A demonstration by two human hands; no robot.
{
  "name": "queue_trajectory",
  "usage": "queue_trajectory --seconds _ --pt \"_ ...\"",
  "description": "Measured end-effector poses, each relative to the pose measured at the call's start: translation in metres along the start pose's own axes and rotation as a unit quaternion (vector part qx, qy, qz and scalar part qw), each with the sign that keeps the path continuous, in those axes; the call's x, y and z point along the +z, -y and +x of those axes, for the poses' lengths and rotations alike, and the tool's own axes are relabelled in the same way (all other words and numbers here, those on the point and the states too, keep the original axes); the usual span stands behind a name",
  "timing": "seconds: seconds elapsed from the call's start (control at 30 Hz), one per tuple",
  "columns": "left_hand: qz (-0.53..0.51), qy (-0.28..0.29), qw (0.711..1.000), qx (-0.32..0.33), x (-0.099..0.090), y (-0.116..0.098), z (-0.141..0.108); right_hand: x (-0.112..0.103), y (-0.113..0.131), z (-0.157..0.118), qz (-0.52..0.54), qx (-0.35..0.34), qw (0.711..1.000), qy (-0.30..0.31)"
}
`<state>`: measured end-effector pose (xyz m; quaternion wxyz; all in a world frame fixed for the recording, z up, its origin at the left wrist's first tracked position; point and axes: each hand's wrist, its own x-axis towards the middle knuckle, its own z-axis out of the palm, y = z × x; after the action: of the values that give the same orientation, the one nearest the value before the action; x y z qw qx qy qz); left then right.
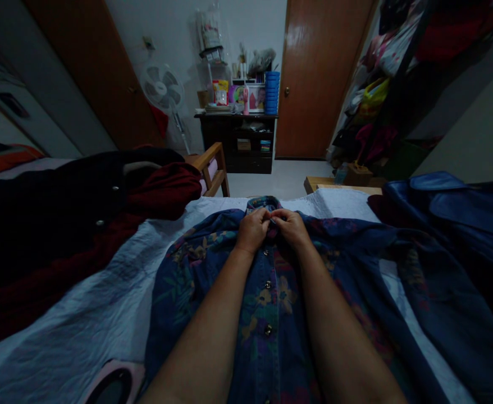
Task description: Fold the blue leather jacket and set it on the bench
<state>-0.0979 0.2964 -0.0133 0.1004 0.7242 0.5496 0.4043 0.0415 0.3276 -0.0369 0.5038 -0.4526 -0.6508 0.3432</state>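
Note:
A blue denim shirt with a floral print lies face up and spread out, its collar at the far end. Just below the collar, my left hand pinches the front edge of the shirt. My right hand is closed on the same spot from the other side, and the fingertips of both hands meet. What sits between the fingertips is too small to make out. Down the front run several metal buttons, which look fastened.
Under the shirt is a light quilted cover. Dark and maroon clothes are heaped at left, a blue bag-like item at right. A pink-edged object lies near left. Beyond stand a wooden chair, a fan and a dark cabinet.

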Motion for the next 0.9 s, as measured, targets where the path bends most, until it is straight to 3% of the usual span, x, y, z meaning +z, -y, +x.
queue_trajectory --seconds 0.3,0.57,0.67,0.8,0.9 --pt "-0.004 0.005 1.000 0.005 -0.001 0.001 0.000 0.011 0.002 -0.004 0.132 0.055 0.988 -0.053" --pt "0.025 -0.003 0.999 0.027 0.004 0.003 -0.004 0.002 0.012 -0.006 0.171 0.139 0.975 0.018" --pt "0.019 -0.011 0.999 0.042 0.005 0.002 -0.005 0.000 0.018 -0.008 0.182 0.136 0.973 0.029" --pt "-0.007 -0.063 0.996 0.060 0.005 0.003 -0.004 -0.001 0.019 -0.009 0.200 0.137 0.970 0.035" --pt "-0.006 -0.038 0.997 0.064 0.004 0.006 -0.002 -0.002 0.018 -0.009 0.205 0.137 0.969 0.036"
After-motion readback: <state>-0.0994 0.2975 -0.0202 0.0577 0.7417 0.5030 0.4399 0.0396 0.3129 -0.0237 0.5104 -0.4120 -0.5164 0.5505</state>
